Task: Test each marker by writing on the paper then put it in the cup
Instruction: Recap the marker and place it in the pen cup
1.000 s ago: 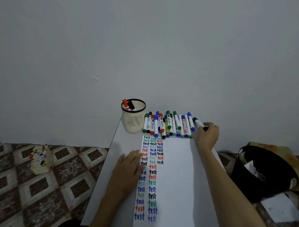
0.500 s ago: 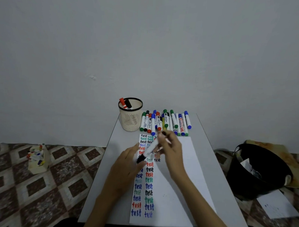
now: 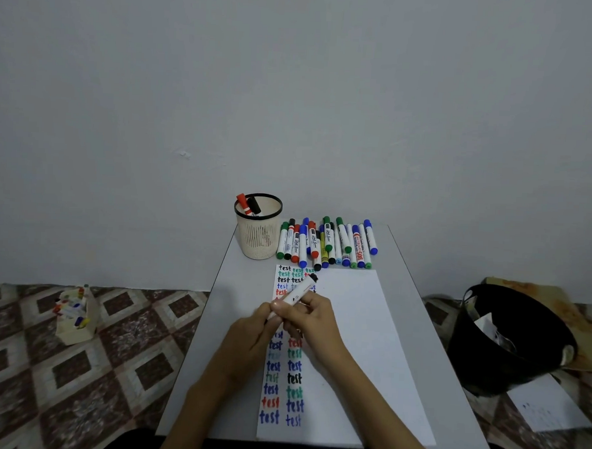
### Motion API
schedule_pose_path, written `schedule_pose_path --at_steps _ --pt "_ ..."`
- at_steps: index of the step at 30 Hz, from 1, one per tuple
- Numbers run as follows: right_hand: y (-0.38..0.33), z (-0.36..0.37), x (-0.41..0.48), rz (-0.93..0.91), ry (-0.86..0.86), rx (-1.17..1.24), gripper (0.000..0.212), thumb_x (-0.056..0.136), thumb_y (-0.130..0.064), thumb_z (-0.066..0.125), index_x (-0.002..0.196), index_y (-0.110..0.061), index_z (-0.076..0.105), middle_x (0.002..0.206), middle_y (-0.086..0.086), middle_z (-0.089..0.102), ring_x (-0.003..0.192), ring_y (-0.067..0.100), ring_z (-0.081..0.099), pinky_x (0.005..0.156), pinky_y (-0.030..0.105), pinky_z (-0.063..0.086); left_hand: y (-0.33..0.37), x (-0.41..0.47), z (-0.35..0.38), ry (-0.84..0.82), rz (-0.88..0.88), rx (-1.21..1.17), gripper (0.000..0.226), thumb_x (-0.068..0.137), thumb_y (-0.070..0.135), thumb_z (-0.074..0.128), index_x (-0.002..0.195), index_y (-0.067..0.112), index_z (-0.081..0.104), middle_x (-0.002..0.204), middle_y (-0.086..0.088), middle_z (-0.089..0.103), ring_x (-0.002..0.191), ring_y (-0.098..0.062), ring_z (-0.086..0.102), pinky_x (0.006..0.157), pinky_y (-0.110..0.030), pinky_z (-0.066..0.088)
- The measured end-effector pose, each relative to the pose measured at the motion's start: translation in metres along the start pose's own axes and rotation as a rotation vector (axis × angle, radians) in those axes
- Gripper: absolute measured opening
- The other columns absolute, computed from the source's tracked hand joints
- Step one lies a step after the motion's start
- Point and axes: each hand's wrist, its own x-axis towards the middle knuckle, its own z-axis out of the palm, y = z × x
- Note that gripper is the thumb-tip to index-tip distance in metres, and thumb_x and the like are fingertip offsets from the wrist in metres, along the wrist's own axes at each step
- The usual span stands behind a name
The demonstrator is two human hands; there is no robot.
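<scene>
Your left hand (image 3: 249,334), right hand (image 3: 312,318) both grip one marker (image 3: 298,292) over paper (image 3: 351,328) on surface (image 3: 221,340). Cup (image 3: 257,238) behind holds two markers (image 3: 248,205); overlapping marker row (image 3: 327,242) beside it, uncountable. One bin (image 3: 506,338), one box (image 3: 75,320) on floor (image 3: 129,369).

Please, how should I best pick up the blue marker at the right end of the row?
Pinch the blue marker across the middle of its white barrel, coming from above and from the right. It lies flat on the table; its right side is free, but other markers crowd its left side.
</scene>
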Motion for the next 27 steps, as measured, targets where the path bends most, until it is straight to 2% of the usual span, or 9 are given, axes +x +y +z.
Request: schedule_pose_path --at_steps 3,5,8,11,15,18,21,23,27 --pt "-0.003 0.0 -0.001 -0.003 -0.043 0.003 0.01 0.083 -0.009 0.072 0.076 -0.004 0.067 0.057 0.008 0.058 0.044 0.013 0.044 0.046 0.02 0.037 -0.001 -0.001 -0.001 0.004 0.015 -0.02 0.048 0.088 0.054 0.028 0.103 0.015 0.051 0.072 -0.001 0.066 0.065 -0.004 0.066 0.054 -0.015 0.05" --pt "-0.007 0.0 -0.001 -0.001 -0.055 0.008 0.008 0.082 -0.008 0.072 0.078 -0.002 0.069 0.06 0.01 0.06 0.047 0.015 0.048 0.047 0.021 0.039 -0.001 -0.001 -0.002 0.014 0.02 -0.035 0.046 0.087 0.054 0.029 0.103 0.016 0.052 0.068 0.0 0.065 0.061 -0.003 0.065 0.052 -0.011 0.046" --pt "-0.017 -0.004 -0.001 -0.013 -0.071 -0.061 0.016 0.082 -0.004 0.072 0.091 0.008 0.067 0.064 0.013 0.064 0.052 0.017 0.057 0.051 0.023 0.047 -0.001 0.0 -0.004 0.042 0.035 -0.055 0.039 0.088 0.054 0.033 0.106 0.025 0.052 0.061 0.005 0.063 0.055 -0.001 0.063 0.05 -0.01 0.043" --pt "-0.027 -0.006 0.0 -0.04 -0.11 -0.158 0.018 0.081 -0.005 0.073 0.094 0.007 0.068 0.071 0.018 0.067 0.056 0.018 0.06 0.053 0.023 0.049 0.003 -0.001 -0.006 0.083 0.079 -0.019 0.033 0.089 0.057 0.033 0.107 0.035 0.049 0.065 0.01 0.065 0.057 -0.002 0.063 0.05 -0.01 0.044" --pt "-0.031 -0.013 0.009 -0.053 0.06 -0.021 0.016 0.082 -0.004 0.07 0.091 0.004 0.058 0.083 0.02 0.069 0.064 0.024 0.066 0.057 0.028 0.055 0.006 -0.002 -0.007 0.13 0.047 0.129 0.028 0.09 0.054 0.038 0.108 0.035 0.049 0.065 0.013 0.063 0.064 0.002 0.063 0.053 -0.011 0.046" --pt "-0.032 -0.029 0.016 -0.061 0.206 0.118 0.016 0.084 0.004 0.065 0.084 -0.003 0.051 0.078 0.015 0.07 0.064 0.025 0.069 0.058 0.032 0.059 -0.007 0.002 -0.003 0.133 0.031 0.247 0.02 0.093 0.035 0.042 0.104 0.026 0.056 0.087 0.018 0.055 0.083 -0.002 0.058 0.068 -0.017 0.051" --pt "-0.027 -0.037 0.017 -0.009 0.208 0.04 0.013 0.084 0.004 0.065 0.088 -0.003 0.055 0.083 0.018 0.071 0.07 0.028 0.07 0.06 0.039 0.061 -0.022 0.007 0.004 0.087 0.093 0.343 0.017 0.09 0.015 0.05 0.102 0.016 0.062 0.103 0.007 0.052 0.094 -0.009 0.05 0.08 -0.027 0.051" --pt "-0.022 -0.04 0.018 0.032 0.196 -0.01 0.015 0.081 0.006 0.068 0.085 -0.003 0.057 0.078 0.019 0.069 0.065 0.028 0.067 0.053 0.036 0.058 -0.026 0.008 0.005 0.086 0.097 0.349 0.021 0.089 0.01 0.052 0.107 0.015 0.061 0.107 0.003 0.054 0.097 -0.009 0.049 0.083 -0.026 0.048" --pt "-0.012 -0.043 0.021 0.05 0.211 -0.056 0.031 0.077 0.004 0.074 0.066 -0.009 0.048 0.057 0.017 0.056 0.039 0.021 0.05 0.041 0.026 0.039 -0.025 0.008 0.005 0.063 0.083 0.358 0.029 0.091 0.025 0.042 0.112 0.015 0.059 0.108 0.001 0.058 0.096 -0.009 0.048 0.083 -0.014 0.04"
